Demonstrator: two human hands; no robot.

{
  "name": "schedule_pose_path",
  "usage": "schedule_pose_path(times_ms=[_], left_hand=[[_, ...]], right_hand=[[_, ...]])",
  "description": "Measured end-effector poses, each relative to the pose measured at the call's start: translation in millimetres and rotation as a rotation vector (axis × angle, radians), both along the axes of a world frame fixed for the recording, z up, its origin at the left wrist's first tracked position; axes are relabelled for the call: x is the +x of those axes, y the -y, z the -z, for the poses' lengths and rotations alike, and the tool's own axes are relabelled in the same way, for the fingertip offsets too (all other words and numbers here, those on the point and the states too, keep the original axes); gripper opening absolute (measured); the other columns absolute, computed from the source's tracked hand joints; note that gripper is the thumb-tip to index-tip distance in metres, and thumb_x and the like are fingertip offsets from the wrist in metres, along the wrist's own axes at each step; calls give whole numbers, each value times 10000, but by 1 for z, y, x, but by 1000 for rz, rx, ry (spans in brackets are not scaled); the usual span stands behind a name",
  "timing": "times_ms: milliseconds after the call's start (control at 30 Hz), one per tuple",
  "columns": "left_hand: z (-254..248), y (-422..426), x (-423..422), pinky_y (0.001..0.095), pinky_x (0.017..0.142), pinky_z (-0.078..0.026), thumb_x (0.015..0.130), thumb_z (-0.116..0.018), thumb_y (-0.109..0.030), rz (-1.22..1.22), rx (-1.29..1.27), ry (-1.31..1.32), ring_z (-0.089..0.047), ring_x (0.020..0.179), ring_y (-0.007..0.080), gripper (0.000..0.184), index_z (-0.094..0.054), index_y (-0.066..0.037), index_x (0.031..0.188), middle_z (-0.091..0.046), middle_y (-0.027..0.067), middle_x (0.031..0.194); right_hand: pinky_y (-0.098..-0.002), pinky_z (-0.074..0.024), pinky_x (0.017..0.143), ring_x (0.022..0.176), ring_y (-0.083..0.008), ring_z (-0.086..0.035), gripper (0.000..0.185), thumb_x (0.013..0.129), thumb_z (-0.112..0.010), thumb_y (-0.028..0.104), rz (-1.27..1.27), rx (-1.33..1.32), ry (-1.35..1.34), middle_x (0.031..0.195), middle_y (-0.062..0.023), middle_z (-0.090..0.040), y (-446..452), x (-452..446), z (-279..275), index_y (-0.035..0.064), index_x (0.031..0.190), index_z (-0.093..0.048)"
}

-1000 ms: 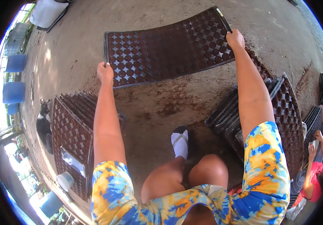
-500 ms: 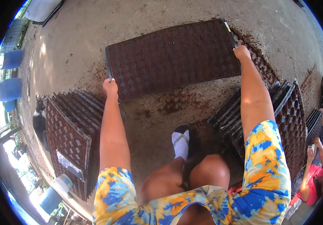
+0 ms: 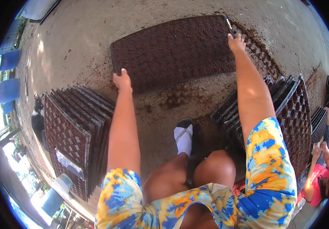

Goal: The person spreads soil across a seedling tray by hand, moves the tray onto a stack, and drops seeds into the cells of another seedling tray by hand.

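Observation:
A black seedling tray (image 3: 172, 51), its cells filled with dark brown soil, lies level on the ground in front of me. Loose crumbs of soil cover much of its top. My left hand (image 3: 122, 81) is at the tray's near left corner, thumb and finger apart. At the right end, my right hand (image 3: 237, 44) has its fingers spread beside the edge, close to a small pale label (image 3: 229, 24). Neither hand appears to grip the rim; whether the fingertips still touch it I cannot tell.
Stacked soil-filled trays lean at my left (image 3: 71, 141) and right (image 3: 296, 114). Spilled soil (image 3: 261, 51) marks the ground beyond the right hand. A black-and-white animal (image 3: 38, 118) is behind the left stack. A person in a red shirt (image 3: 319, 183) is at far right. Blue containers (image 3: 8, 91) line the left.
The tray, gripped at both ends before, now rests on the ground with its soil shaken loose over the cells. Both hands have loosened, the left shifting inward and the right slightly up and left.

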State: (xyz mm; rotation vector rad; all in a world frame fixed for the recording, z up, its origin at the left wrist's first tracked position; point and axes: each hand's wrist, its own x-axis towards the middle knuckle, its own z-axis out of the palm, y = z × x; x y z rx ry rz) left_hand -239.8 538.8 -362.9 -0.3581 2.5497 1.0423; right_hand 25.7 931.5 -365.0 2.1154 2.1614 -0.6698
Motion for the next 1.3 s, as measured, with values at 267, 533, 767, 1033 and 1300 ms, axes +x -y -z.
schedule_pose_path(times_ms=[267,533,767,1033,1300], left_hand=[[-81,19,164,353,1062,-238,950,-401,-381,400,576,94,-370,1242,251,581,-298,22,1355,-366,167,1360],[-123,21,168,376,1009,-268,917,-233,-602,336,782,-36,-483,1080,224,761,-261,18,1357,-528,164,1183],[-130,31,170,385,1003,-275,905,-251,-621,336,768,-111,-491,1060,227,765,-301,31,1302,-537,177,1147],[-130,19,184,351,961,-320,939,-322,-533,338,834,-127,-505,1012,196,657,-349,8,1310,-553,131,1089],[-208,59,187,249,648,-430,851,-572,-43,725,581,-438,-531,726,147,39,-600,-28,874,-557,63,801]], right_hand=[[-546,-68,1083,1387,-319,-75,760,882,-249,630,40,376,-85,1495,-165,-122,144,-31,49,122,1442,-175],[-463,-246,1000,1250,-235,-306,669,741,-558,568,-968,513,-547,1373,-57,-353,304,-113,37,161,1251,-410],[-509,-142,1056,1367,-270,-140,688,871,-371,576,-295,395,52,1480,-123,-185,183,-15,20,141,1395,-270],[-564,-73,1073,1387,-318,-79,678,892,-380,538,-293,361,-339,1490,-149,-149,254,-76,-13,122,1412,-253],[-545,-374,943,1218,-307,-409,470,813,-576,417,-887,295,-262,1300,-128,-446,225,-63,-228,117,1174,-565]])
